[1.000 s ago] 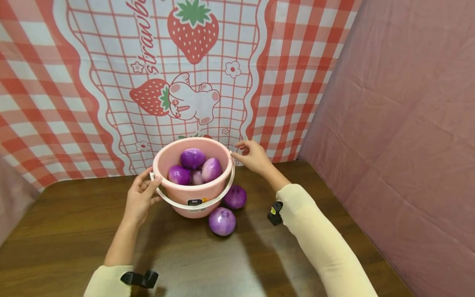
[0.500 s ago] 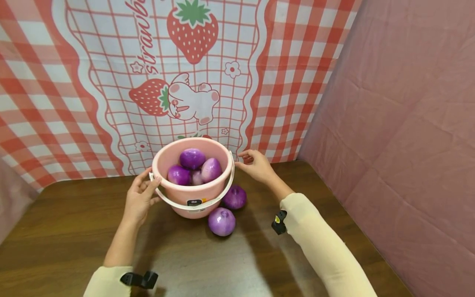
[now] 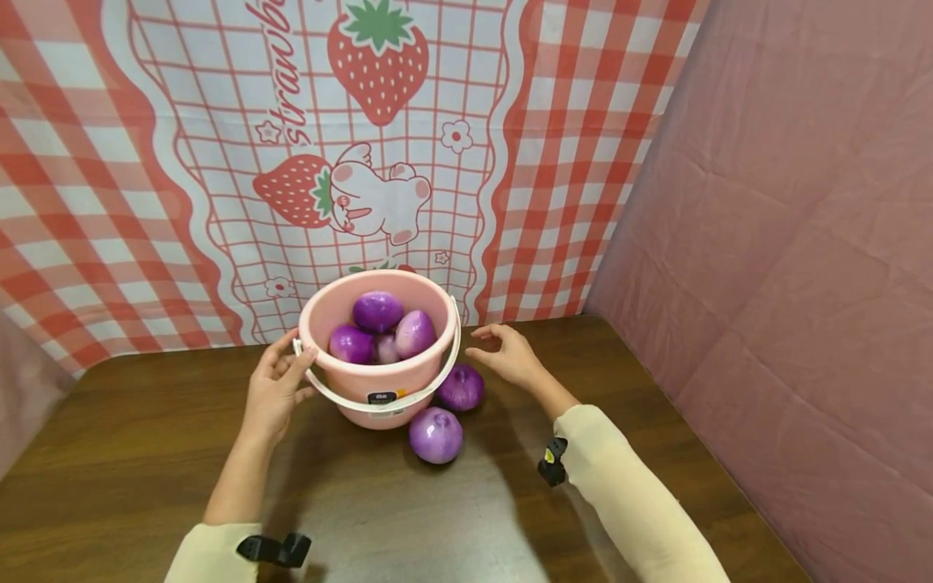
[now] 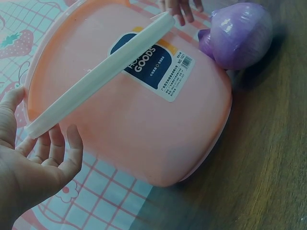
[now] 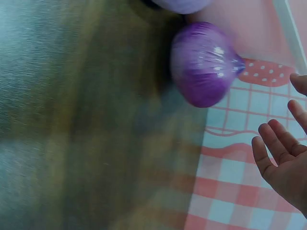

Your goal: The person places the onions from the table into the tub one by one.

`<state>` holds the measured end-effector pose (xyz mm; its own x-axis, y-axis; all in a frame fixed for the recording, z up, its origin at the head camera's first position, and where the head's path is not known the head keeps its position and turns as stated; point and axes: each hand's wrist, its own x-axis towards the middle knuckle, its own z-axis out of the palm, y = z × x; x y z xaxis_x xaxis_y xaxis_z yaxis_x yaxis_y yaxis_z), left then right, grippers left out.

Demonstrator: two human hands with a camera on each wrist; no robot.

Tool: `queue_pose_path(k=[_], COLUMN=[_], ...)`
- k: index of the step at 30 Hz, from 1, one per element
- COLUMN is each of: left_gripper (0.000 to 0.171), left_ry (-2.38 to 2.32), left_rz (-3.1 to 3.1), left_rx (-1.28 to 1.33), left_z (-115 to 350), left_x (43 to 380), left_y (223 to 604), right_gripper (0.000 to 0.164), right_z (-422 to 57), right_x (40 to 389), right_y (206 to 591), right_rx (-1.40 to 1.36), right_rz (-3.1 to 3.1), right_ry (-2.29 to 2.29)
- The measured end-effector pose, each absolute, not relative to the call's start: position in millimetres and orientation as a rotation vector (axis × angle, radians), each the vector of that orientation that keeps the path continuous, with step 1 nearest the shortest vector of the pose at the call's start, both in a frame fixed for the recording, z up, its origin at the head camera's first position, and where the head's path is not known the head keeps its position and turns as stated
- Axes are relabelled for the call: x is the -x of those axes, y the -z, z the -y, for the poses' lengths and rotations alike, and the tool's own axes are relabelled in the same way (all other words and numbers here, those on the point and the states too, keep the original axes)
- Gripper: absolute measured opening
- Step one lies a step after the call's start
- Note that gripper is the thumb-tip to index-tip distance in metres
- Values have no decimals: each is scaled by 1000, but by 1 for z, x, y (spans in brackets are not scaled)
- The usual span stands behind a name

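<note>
A pink bucket (image 3: 342, 379) stands on the wooden table, its white handle (image 3: 453, 356) hanging down across the front. Several purple onions (image 3: 378, 311) lie inside it. My left hand (image 3: 273, 393) grips the bucket's left rim near the handle joint, thumb on the rim and fingers below on the outside. To the right of the bucket, my right hand (image 3: 510, 356) holds nothing, its fingers loosely bent and apart from everything. Just below and left of that hand sits a dark purple onion (image 3: 462, 388) beside the bucket. A paler onion (image 3: 436, 436) rests in front of it.
A red-and-white checked cloth (image 3: 568, 162) with strawberry prints hangs behind the table. On the right, a plain pink cloth (image 3: 794, 243) borders the table's edge. The wooden tabletop (image 3: 394, 518) extends in front of the bucket.
My right hand has moved away from the handle joint at the bucket's right rim, down and slightly right, toward the dark onion. My left hand and the bucket have stayed nearly still.
</note>
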<state>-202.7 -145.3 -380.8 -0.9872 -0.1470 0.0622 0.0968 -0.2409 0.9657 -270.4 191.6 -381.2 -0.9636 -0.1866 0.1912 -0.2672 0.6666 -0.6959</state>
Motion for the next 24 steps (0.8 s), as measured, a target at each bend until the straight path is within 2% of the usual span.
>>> queue_pose_path(k=[7,14,24], left_gripper=[54,57,53], left_ry=[2355,2362,2369], left_rz=[1816,1815,1805], left_rx=[-55,-50,-51], left_z=[147,146,147], left_x=[203,203,203], left_y=[384,384,385], right_gripper=[37,44,52], right_z=[-189,-190,-188], right_x=[265,260,256], right_y=[402,415,430], right_rx=[-375,-398,-460], right_rz=[2777,2776,2816], right_ry=[-1260,-1294,-1294])
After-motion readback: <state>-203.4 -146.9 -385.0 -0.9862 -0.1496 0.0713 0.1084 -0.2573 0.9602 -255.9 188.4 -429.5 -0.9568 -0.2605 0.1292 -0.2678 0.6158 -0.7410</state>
